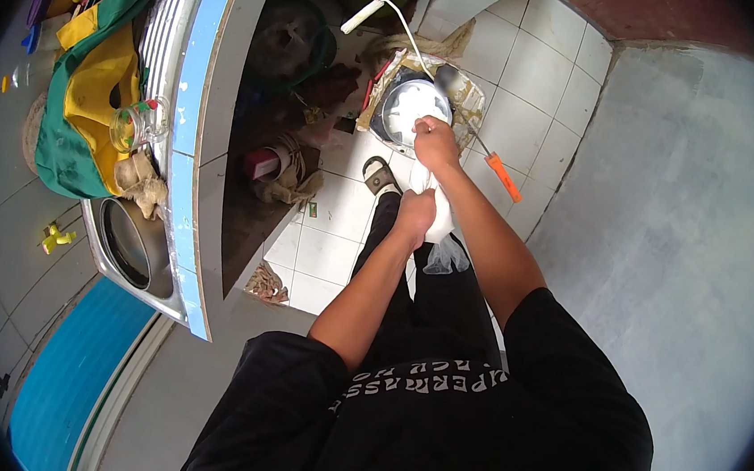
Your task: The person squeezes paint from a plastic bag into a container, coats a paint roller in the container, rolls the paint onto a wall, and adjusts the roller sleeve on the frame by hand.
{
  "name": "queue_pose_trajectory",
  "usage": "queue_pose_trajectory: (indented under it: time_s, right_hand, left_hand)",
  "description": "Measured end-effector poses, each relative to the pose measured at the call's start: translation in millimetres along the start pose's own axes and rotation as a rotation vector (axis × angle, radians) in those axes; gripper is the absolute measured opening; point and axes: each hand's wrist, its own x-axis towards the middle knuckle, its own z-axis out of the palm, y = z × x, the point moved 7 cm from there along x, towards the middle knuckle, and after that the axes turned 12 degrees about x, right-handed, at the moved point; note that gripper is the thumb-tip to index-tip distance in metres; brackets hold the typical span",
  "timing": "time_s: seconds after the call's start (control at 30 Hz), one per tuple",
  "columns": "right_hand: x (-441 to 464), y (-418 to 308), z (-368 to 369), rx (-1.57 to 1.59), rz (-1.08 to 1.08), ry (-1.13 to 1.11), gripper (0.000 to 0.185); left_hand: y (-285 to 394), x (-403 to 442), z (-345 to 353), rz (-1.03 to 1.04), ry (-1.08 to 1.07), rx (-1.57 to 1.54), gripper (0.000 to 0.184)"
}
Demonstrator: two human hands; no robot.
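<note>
Both of my hands grip a white plastic bag (439,216) with white contents, held in front of my legs. My left hand (416,214) is closed round its middle. Farther forward, my right hand (436,142) pinches the bag's upper part beside the rim of a round bucket (391,111). White material (417,104) shows inside the bucket, which stands on a stained, flattened sheet (470,97) on the floor. A paint roller (363,16) with a bent white rod lies across the bucket's far side. To the right is a tool with an orange handle (502,176).
On the left is a counter with a blue tiled edge (188,111), bearing a green and yellow cloth (93,103), a glass jar (128,129) and a sink basin (130,241). A grey wall (666,216) rises on the right. Beneath the counter are bundled items (289,169).
</note>
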Motion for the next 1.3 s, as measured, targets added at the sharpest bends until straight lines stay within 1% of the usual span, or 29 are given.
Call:
queue_pose_trajectory:
  time_s: [0.03, 0.07, 0.1, 0.23, 0.33, 0.4, 0.5, 0.57, 0.6, 0.7, 0.73, 0.77, 0.83, 0.87, 1.0, 1.07, 1.1, 1.17, 1.23, 1.3]
  right_hand:
    - [0, 1, 0, 0.000, 0.000, 0.000, 0.025]
    - [0, 2, 0, 0.004, 0.008, 0.007, 0.025]
    - [1, 5, 0, 0.007, 0.016, 0.014, 0.025]
    - [4, 13, 0, 0.041, -0.008, 0.050, 0.025]
    - [-1, 9, -2, -0.012, -0.023, 0.049, 0.025]
    - [-4, -3, -5, -0.001, -0.067, 0.053, 0.025]
    - [-10, -8, -8, -0.027, -0.032, 0.048, 0.025]
    - [-5, -9, -10, 0.001, -0.055, 0.055, 0.024]
    - [-11, -6, -10, 0.026, -0.048, 0.058, 0.023]
    - [-16, -9, -14, 0.037, -0.074, 0.071, 0.026]
    - [-20, -11, -16, 0.030, -0.074, 0.074, 0.026]
    - [-23, -11, -16, 0.026, -0.056, 0.063, 0.026]
    - [-16, -15, -14, 0.018, -0.055, 0.050, 0.026]
    - [-16, -15, -13, 0.028, -0.069, 0.057, 0.026]
    - [-18, -11, -14, -0.012, -0.084, 0.062, 0.026]
    - [-14, -8, -12, -0.049, -0.077, 0.063, 0.026]
    - [-17, -8, -13, -0.083, -0.066, 0.072, 0.026]
    - [-17, -14, -12, -0.056, -0.072, 0.057, 0.026]
    - [-24, -10, -12, -0.030, -0.061, 0.042, 0.026]
    - [-22, -12, -11, 0.002, -0.075, 0.041, 0.026]
  left_hand:
    - [-7, 7, 0, 0.000, 0.000, 0.000, 0.055]
    - [-16, 18, 3, 0.025, -0.043, -0.022, 0.054]
    - [-14, 19, 5, 0.049, -0.086, -0.045, 0.054]
    - [-15, 20, 7, 0.044, -0.119, -0.083, 0.052]
    - [-17, 14, 7, 0.050, -0.105, -0.087, 0.049]
    - [-9, 12, 3, 0.055, -0.024, -0.028, 0.047]
    - [-2, -2, 1, 0.057, -0.026, -0.067, 0.045]
    - [-2, 1, -1, 0.093, -0.029, 0.004, 0.041]
    - [-1, 0, -1, 0.088, -0.044, -0.045, 0.038]
    - [7, -12, -7, 0.128, -0.082, -0.023, 0.037]
    - [1, -6, -11, 0.089, -0.050, 0.023, 0.036]
    - [-1, -9, -9, 0.090, -0.055, 0.017, 0.036]
    - [11, -16, -15, 0.166, 0.038, 0.092, 0.036]
    - [12, -17, -13, 0.149, 0.000, 0.051, 0.037]
    - [12, -15, -11, 0.111, -0.032, 0.031, 0.039]
    - [10, -17, -9, 0.108, -0.067, 0.024, 0.035]
    - [3, -17, -8, 0.101, -0.068, 0.025, 0.035]
    - [1, -9, -8, 0.113, -0.032, 0.044, 0.036]
    - [10, -27, -11, 0.090, -0.030, 0.060, 0.038]
    - [15, -30, -13, 0.159, 0.009, 0.001, 0.038]
